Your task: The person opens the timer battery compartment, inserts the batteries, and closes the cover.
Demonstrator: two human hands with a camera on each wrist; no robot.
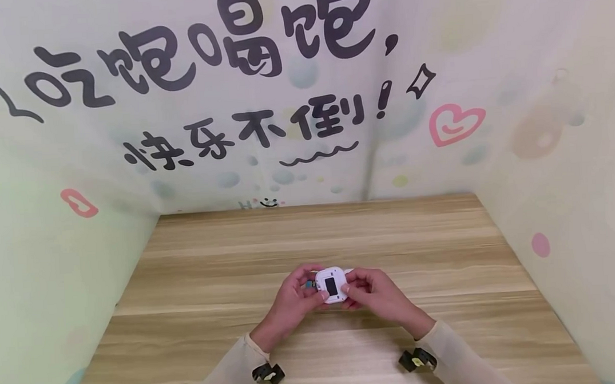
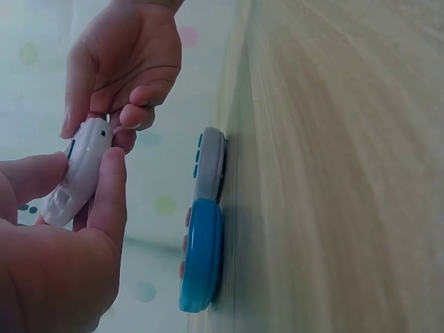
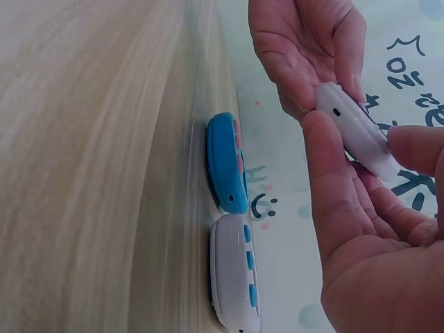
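Both hands hold a small white rounded-square plastic device [image 1: 331,285] above the table, its dark rectangular panel facing up toward the head camera. My left hand [image 1: 291,301] pinches one side between thumb and fingers. On the opposite side my right hand [image 1: 381,295] grips the edge, thumb on the upper face. In the left wrist view the device [image 2: 89,156] appears edge-on, with a small dark slot in its rim. Beyond the hands lie two similar devices on the table: a blue one [image 3: 226,163] with pinkish buttons and a white one [image 3: 231,270] with blue buttons.
A wood-grain table [image 1: 197,260] spans the space, enclosed by pale printed walls [image 1: 307,180] at the back and both sides. Black wrist cameras [image 1: 268,373] sit on the light sleeves. In the head view the hands mostly hide the two lying devices.
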